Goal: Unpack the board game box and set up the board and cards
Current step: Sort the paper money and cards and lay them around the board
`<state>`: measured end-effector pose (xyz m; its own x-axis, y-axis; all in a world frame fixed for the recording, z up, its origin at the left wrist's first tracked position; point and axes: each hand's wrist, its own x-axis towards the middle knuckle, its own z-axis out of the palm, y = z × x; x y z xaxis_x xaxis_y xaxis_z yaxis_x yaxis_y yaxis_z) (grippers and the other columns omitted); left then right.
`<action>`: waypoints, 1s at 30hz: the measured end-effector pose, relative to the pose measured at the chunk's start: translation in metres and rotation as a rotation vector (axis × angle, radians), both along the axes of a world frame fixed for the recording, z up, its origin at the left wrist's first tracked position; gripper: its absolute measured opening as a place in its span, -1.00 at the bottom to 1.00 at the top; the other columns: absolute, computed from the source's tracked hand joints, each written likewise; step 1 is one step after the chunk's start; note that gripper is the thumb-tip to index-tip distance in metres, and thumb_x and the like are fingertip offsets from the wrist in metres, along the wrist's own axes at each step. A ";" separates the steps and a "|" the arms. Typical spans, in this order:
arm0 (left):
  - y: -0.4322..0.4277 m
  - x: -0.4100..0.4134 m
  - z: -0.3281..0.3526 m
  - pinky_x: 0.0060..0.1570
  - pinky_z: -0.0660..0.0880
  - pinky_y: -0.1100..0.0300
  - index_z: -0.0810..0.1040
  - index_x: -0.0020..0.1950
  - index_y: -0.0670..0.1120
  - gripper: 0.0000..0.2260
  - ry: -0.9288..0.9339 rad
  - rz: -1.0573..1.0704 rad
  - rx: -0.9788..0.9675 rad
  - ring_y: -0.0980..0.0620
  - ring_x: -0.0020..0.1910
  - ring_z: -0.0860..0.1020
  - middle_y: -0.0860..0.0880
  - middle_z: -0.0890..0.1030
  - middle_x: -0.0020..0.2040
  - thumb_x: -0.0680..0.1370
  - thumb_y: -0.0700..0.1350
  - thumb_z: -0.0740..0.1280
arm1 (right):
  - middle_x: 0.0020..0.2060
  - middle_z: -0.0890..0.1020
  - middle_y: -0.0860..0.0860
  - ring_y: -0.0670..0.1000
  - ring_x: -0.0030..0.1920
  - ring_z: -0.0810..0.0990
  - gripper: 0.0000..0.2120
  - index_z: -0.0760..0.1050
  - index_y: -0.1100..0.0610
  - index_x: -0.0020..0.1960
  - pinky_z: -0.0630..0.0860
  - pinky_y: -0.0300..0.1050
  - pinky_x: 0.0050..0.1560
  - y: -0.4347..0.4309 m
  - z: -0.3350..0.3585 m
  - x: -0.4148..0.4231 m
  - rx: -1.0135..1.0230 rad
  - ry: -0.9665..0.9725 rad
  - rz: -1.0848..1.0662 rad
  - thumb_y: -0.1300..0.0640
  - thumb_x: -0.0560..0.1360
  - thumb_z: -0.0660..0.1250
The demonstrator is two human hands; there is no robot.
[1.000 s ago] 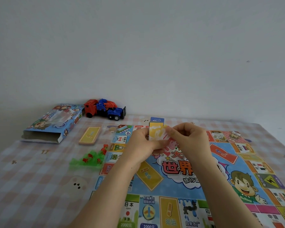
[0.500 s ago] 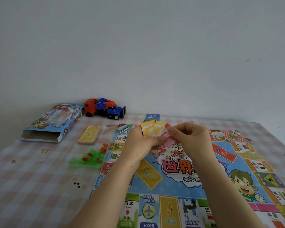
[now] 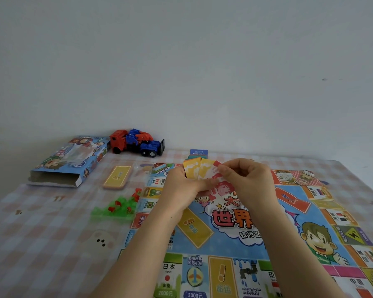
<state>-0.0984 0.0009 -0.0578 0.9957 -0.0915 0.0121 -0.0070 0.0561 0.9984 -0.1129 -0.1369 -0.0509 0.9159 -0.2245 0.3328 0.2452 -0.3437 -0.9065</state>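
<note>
Table: the checked cloth is lying under everything
Board: the game board is lying open and flat on the cloth, right under the hands
Box: the game box is sitting at the far left with its open end facing us
Truck: a red and blue toy truck is sitting beside the box, by the wall
Left hand: the left hand is closing around the bottom of a small fan of cards
Right hand: the right hand is pinching the top edge of one card in the fan
Yellow pile: a yellow card stack is resting near the box
Little pieces: green and red houses are lying in a heap just left of the board
What could go wrong: the cards are thin and slippery, so a loose pinch could be letting some slide out and scatter on the board, or two stuck cards could be coming away together
</note>
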 end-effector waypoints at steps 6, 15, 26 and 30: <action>0.001 0.000 -0.001 -0.26 0.61 0.18 0.64 -0.16 -0.03 -0.82 -0.029 -0.001 0.024 0.02 -0.23 0.68 -0.02 0.71 -0.20 0.33 -0.22 0.55 | -0.30 0.67 -0.03 -0.03 -0.25 0.65 -0.90 0.60 0.02 -0.20 0.63 -0.21 -0.24 0.002 0.000 0.000 0.028 -0.014 0.025 0.19 0.46 0.42; -0.001 0.001 -0.003 -0.27 0.61 0.19 0.63 -0.18 -0.01 -0.81 -0.031 0.000 0.045 0.03 -0.26 0.68 0.00 0.71 -0.22 0.32 -0.23 0.55 | -0.32 0.65 -0.07 -0.08 -0.30 0.60 -0.85 0.58 -0.02 -0.21 0.56 -0.25 -0.32 0.002 0.000 0.001 -0.032 -0.022 -0.035 0.19 0.49 0.39; 0.004 0.005 -0.004 -0.39 0.54 0.28 0.62 -0.16 -0.08 -0.82 0.066 0.076 -0.141 0.06 -0.31 0.68 -0.01 0.71 -0.26 0.33 -0.29 0.53 | -0.45 0.63 -0.09 -0.15 -0.51 0.51 -0.82 0.62 0.04 -0.13 0.54 -0.24 -0.41 -0.011 0.007 -0.003 0.105 0.195 0.019 -0.06 0.41 0.43; 0.003 0.006 -0.004 -0.35 0.55 0.27 0.62 -0.10 -0.11 -0.80 0.088 0.043 -0.158 0.04 -0.26 0.68 -0.05 0.71 -0.20 0.34 -0.30 0.52 | -0.37 0.67 0.08 -0.03 -0.39 0.61 -0.93 0.65 0.17 -0.11 0.62 -0.18 -0.27 -0.009 0.007 -0.004 0.254 0.213 0.122 0.20 0.41 0.46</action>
